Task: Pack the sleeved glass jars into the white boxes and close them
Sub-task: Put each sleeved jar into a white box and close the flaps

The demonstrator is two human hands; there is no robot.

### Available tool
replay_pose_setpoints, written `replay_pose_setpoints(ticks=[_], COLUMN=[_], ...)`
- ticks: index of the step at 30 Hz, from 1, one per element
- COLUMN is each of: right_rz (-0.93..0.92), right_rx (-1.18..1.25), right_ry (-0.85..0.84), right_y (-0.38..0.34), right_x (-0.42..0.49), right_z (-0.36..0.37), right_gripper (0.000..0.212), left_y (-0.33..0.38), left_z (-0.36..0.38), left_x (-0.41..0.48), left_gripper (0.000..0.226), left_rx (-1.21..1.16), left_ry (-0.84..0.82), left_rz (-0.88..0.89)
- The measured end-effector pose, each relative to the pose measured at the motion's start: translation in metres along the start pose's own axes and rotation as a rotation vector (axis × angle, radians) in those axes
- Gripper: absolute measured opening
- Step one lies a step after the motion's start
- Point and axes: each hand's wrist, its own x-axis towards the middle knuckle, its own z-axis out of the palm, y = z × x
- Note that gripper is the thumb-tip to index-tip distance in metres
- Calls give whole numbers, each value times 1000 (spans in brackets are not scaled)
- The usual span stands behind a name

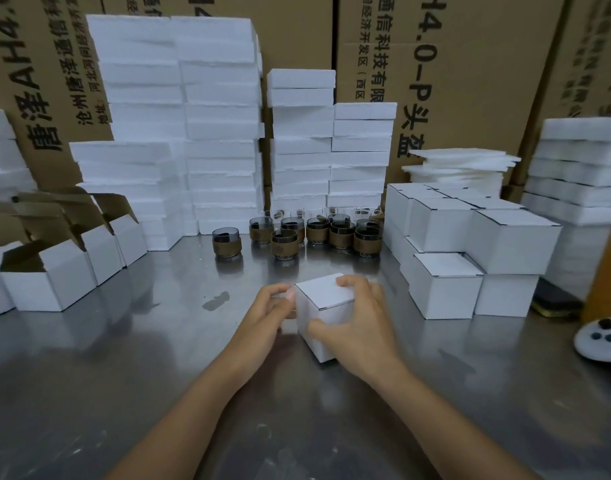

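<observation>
A small closed white box (pixel 323 299) stands on the steel table in front of me. My right hand (pixel 356 327) grips it, fingers curled over its top and thumb against its front face. My left hand (pixel 269 310) holds its left side with the fingertips at the upper edge. Several glass jars with brown sleeves (pixel 312 232) stand in a cluster farther back on the table, and one sleeved jar (pixel 227 242) stands apart to their left.
Open white boxes (pixel 51 275) with raised flaps line the left side. Closed white boxes (pixel 470 247) are stacked at the right. Tall stacks of white foam blocks (pixel 179 126) stand behind, against brown cartons. A white controller (pixel 602 339) lies at the right edge.
</observation>
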Motion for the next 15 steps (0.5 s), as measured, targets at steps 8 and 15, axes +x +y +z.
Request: replay_pose_setpoints(ticks=[8,15], right_rz=[-90,-54], right_rx=[-98,-363], right_ry=[242,275], right_y=[3,25], right_x=[49,78], right_z=[-86,-138], right_gripper=[68,73], left_y=[-3,-5], left_z=[-1,1], left_x=[2,4], left_gripper=[41,17], left_rx=[2,12], left_ry=[33,45], left_rz=[9,21])
